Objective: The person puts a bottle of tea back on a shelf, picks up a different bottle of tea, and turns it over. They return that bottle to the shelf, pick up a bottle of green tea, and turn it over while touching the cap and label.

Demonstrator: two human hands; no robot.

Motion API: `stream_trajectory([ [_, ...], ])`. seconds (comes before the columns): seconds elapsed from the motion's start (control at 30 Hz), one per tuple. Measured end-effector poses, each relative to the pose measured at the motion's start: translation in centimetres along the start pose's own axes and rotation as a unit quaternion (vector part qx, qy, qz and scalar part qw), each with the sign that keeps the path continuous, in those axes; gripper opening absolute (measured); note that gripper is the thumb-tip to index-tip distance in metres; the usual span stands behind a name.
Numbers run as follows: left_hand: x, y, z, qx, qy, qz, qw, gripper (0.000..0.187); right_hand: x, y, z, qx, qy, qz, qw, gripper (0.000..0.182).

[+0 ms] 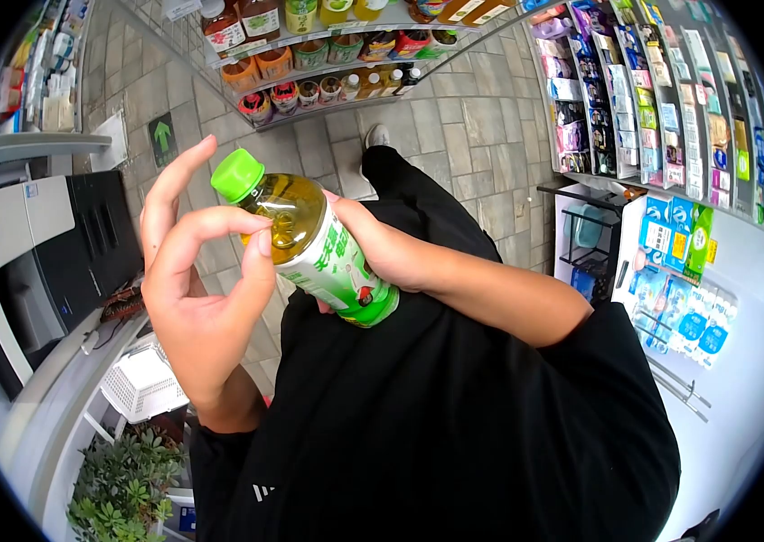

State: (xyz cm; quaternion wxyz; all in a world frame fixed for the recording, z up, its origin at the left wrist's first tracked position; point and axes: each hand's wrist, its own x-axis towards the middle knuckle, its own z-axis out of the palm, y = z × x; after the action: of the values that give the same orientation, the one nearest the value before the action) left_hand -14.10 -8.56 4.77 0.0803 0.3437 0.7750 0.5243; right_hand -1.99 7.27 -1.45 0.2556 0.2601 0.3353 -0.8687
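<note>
A bottle of yellow-amber drink (pixel 323 257) with a bright green cap and a green and white label leans to the upper left in front of my body. My right hand (pixel 382 244) is wrapped round its label from the right. My left hand (pixel 206 271) is beside the bottle's neck, thumb and index fingertips pinched together in front of the clear shoulder. Its other fingers stretch up and apart. Whatever is between the pinched tips, if anything, is too small to tell. The green cap (pixel 238 175) sits on the bottle, apart from the pinched tips.
Shelves of bottled drinks (pixel 328 63) stand ahead across the tiled floor (pixel 454 108). At left are a black and white machine (pixel 47 253), a white basket (pixel 142 379) and a leafy plant (pixel 124 483). Racks of packaged goods (pixel 662 99) and wrapped bottles (pixel 684 312) are at right.
</note>
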Motion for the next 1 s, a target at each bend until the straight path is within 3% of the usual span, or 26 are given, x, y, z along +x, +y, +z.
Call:
stream_trajectory([
  [0.53,-1.9,0.7,-1.6,0.005,0.026,0.002,1.0,0.011,-0.3,0.3,1.9,-0.031,-0.01,-0.029,0.999,0.077],
  [1.0,-4.5,1.1,-3.8,0.015,0.08,-0.036,0.996,0.011,0.9,0.8,3.6,-0.078,-0.05,0.028,0.995,0.08],
])
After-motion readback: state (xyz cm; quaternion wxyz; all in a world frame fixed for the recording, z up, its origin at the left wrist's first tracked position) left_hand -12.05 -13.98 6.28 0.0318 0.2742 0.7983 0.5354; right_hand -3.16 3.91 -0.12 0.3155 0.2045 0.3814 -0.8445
